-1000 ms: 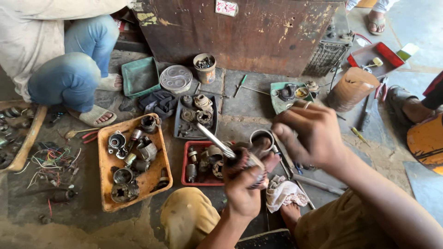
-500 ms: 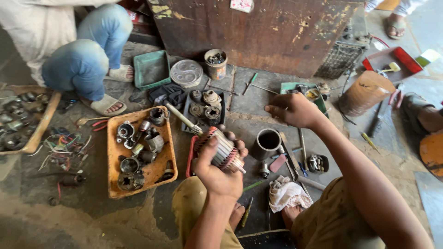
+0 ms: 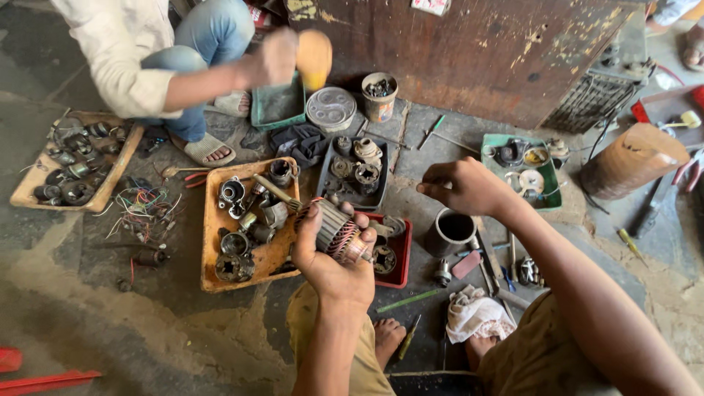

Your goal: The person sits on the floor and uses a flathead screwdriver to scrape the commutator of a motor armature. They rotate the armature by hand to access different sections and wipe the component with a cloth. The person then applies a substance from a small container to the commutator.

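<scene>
My left hand [image 3: 334,257] grips a motor armature [image 3: 331,229], a ribbed metal cylinder with copper windings and a shaft pointing up-left. It hovers between an orange tray [image 3: 213,253] of metal motor parts and a red tray [image 3: 400,257]. My right hand [image 3: 466,187] is raised with its fingers curled shut, just above a dark metal cup [image 3: 451,232]; whether it pinches anything small I cannot see. My knees and bare feet show at the bottom edge.
Another person crouches at top left, a hand [image 3: 275,59] holding an orange-handled tool [image 3: 314,55]. Around are a dark tray [image 3: 323,172] of parts, a green tray [image 3: 490,145], a wooden tray [image 3: 29,196], loose wires [image 3: 143,209], a white rag [image 3: 477,315], screwdrivers and a brown cabinet [image 3: 477,51].
My left hand has lifted and turned the armature, shaft now pointing up-left. My right hand has drawn away from it to the right, above the cup. The other person's hand with the tool has come into view.
</scene>
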